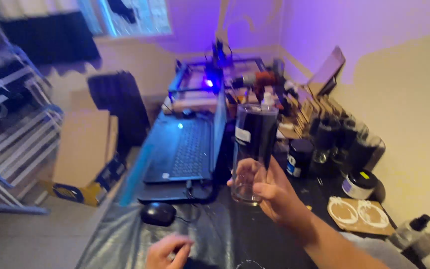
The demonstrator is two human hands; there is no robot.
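Observation:
My right hand (273, 192) holds a tall clear drinking glass (253, 149) upright above the desk, fingers wrapped round its lower part. The glass's upper half looks dark and carries a small white label on its left side. My left hand (167, 251) rests low at the front of the desk with its fingers curled on the dark plastic sheet (125, 239); whether it holds anything cannot be made out. A black computer mouse (158, 213) lies just above the left hand.
An open laptop (185, 149) sits behind the mouse, with a glowing framed machine (210, 82) further back. Several dark glasses and jars (344, 144) stand at the right by the wall, next to a board with white rings (357, 213). A cardboard box (83, 154) stands left.

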